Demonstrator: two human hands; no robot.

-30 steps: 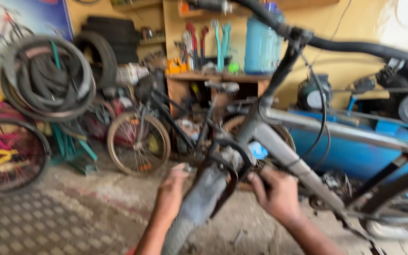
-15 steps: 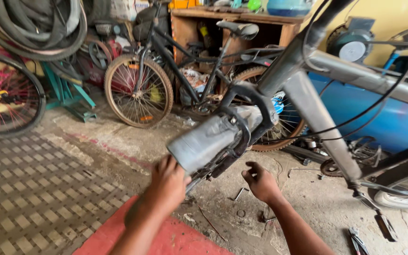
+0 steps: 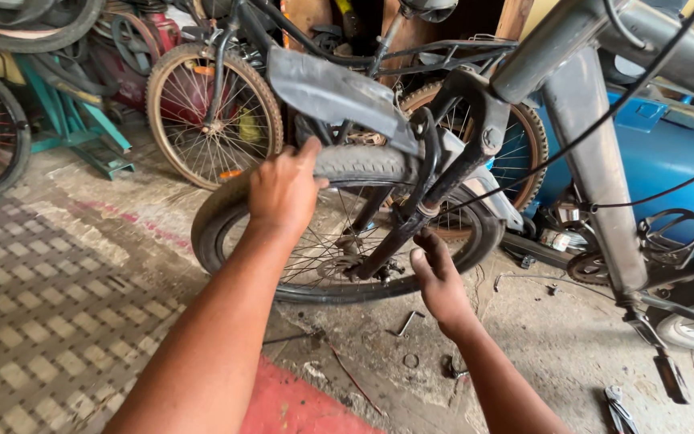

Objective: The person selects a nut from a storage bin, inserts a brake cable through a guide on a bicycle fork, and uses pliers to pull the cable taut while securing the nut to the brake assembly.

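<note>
- Grey bicycle frame [image 3: 596, 153], upper right of frame, slants down to the right.
- Front wheel [image 3: 339, 225], centre, upright, running left to right under grey mudguard [image 3: 335, 92].
- Left hand [image 3: 283, 189] grips tyre top.
- Right hand [image 3: 439, 277], fingers loosely curled, touches fork leg [image 3: 399, 233] near hub.
- Blue tank [image 3: 668, 161], right edge.

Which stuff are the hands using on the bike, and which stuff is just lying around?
In use: left hand on the front tyre; right hand by the fork; grey mudguard.
Lying about: small bike, blue tank, pliers, bent key.
</note>
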